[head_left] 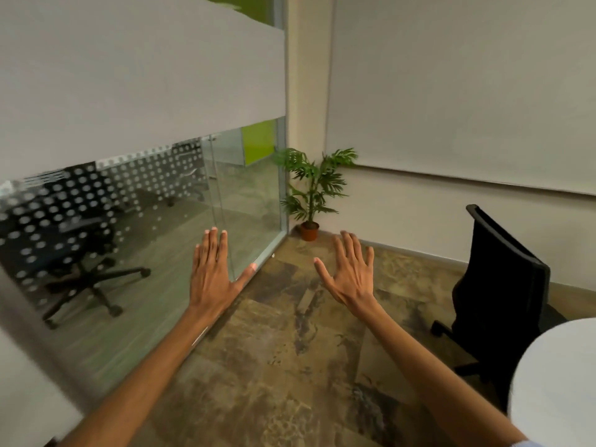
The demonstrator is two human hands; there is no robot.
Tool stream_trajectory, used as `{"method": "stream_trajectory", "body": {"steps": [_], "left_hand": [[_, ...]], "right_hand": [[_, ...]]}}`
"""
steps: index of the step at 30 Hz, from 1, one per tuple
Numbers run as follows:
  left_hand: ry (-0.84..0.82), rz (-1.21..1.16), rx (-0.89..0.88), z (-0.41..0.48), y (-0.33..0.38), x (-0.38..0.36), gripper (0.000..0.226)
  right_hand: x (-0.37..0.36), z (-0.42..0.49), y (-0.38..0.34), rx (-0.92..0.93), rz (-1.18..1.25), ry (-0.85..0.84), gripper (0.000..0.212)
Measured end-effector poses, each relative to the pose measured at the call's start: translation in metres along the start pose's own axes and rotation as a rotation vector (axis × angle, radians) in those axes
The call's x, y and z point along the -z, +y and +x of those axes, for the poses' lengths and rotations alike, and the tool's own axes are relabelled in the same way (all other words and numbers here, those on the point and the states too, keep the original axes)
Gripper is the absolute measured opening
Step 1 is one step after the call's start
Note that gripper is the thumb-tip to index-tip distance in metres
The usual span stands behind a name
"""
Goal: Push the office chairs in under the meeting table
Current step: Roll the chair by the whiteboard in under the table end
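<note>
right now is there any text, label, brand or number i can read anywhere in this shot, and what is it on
No readable text anywhere in this view.
Glass partition: only a frosted band and a pattern of white dots, no letters.
Black office chair: no label or brand shows.
White meeting table: bare edge, no marking.
Plant pot: plain, no print.
Wall blind: blank.

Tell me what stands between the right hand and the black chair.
Nothing visible. Only bare floor lies between the open right hand and the black office chair, which stands against the white table edge.
</note>
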State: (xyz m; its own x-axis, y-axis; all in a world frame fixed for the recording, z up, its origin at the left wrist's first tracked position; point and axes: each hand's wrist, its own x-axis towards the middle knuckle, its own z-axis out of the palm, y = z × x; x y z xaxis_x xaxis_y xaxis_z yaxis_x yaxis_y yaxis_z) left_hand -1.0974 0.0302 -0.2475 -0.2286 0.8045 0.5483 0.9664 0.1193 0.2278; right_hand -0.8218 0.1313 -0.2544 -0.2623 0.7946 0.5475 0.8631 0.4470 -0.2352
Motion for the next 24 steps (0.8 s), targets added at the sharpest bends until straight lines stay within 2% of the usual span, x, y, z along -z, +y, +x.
{"method": "stream_trajectory", "body": {"steps": [10, 21, 24], "left_hand": [[-0.116, -0.13, -0.208, 0.164, 0.047, -0.131, 0.1], [-0.244, -0.288, -0.522, 0.338, 0.218, -0.32, 0.1], [-0.299, -0.349, -0.547, 0.377, 0.267, -0.357, 0.095]], "right_hand": [[-0.053, 0.112, 0.105, -0.224, -0.099, 0.049, 0.074], [-0.07, 0.206, 0.31, -0.533, -0.35, 0.146, 0.075], [-0.065, 0.221, 0.352, -0.638, -0.403, 0.155, 0.078]]}}
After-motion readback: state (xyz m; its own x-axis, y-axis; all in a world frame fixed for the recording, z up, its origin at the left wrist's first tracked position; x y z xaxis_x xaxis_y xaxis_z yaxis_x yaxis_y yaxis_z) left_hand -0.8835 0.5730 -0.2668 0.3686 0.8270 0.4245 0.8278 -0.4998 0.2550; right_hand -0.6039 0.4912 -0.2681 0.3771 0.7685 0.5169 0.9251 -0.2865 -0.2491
